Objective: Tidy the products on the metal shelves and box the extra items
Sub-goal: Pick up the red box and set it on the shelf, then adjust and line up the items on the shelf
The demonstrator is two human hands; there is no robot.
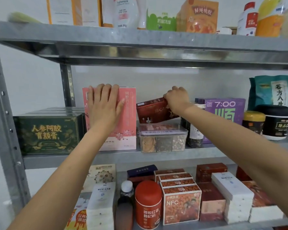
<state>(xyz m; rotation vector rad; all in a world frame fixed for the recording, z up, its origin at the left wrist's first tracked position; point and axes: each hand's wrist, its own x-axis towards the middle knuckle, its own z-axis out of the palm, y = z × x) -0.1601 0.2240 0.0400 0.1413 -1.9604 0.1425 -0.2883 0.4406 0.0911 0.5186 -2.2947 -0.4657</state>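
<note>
Right hand fingers curl over the tilted red box top edge.

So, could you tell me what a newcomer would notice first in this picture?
The two hands on the middle shelf catch the eye first. The left hand lies flat against the tall pink box, and the right hand grips a red box, tilted above a clear tub. Next come the purple box marked 7:00 to the right and the red canister on the shelf below.
</note>
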